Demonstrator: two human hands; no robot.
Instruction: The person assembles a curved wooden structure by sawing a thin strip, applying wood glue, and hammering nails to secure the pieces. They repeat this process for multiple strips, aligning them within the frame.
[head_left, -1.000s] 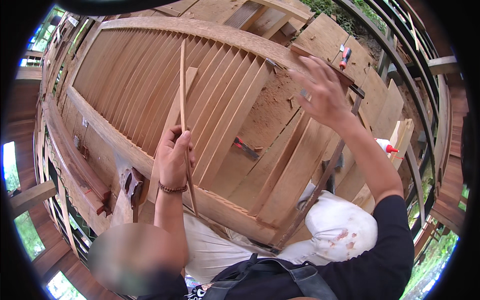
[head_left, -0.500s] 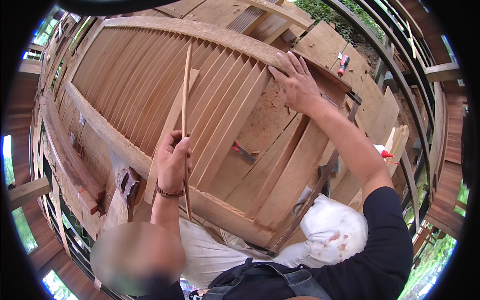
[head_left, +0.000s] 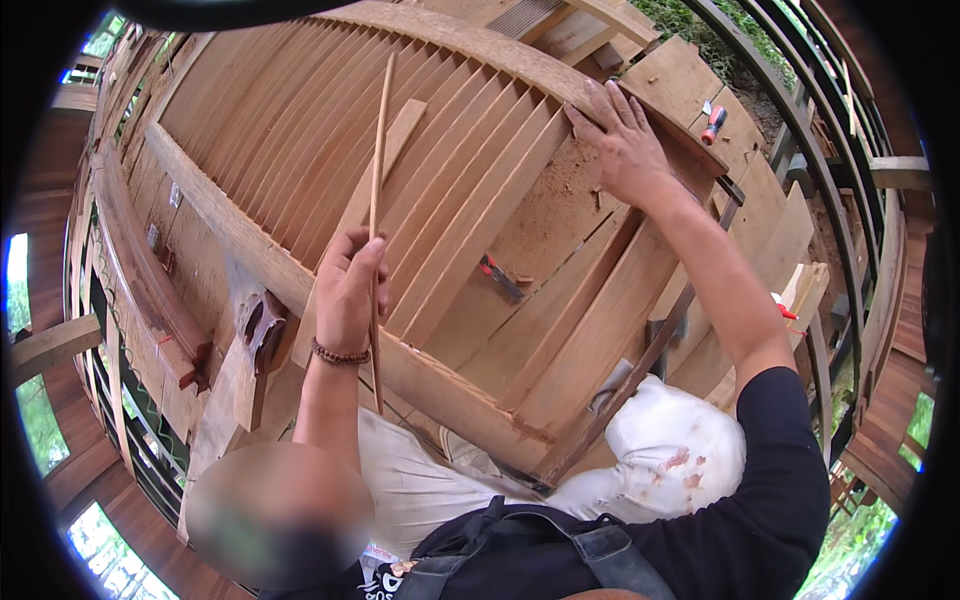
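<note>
My left hand (head_left: 348, 285) is closed round a long thin wooden strip (head_left: 382, 130), held on edge over the slats of a louvred wooden panel. Rows of slanted slats (head_left: 270, 130) sit between the panel's two long rails, and the far rail (head_left: 450, 38) curves in this view. My right hand (head_left: 630, 150) lies with fingers spread on the far rail, beside the end of the last slat. Under the strip, a loose flat board (head_left: 402, 135) rests across the slats. The right end of the panel has an unslatted opening, bounded by a wide end rail (head_left: 590, 320).
A red-and-black tool (head_left: 500, 277) lies in the opening amid sawdust. Near the right corner are a dark bar clamp (head_left: 640, 375) and a screwdriver (head_left: 714, 125). A red-nozzled bottle (head_left: 784, 309) stands at right. At left lie a hand plane (head_left: 265, 328) and dark moulded timber (head_left: 140, 270).
The view has shifted, so the panel and tools appear further right and higher. My left hand keeps its grip on the strip; my right hand stays on the far rail.
</note>
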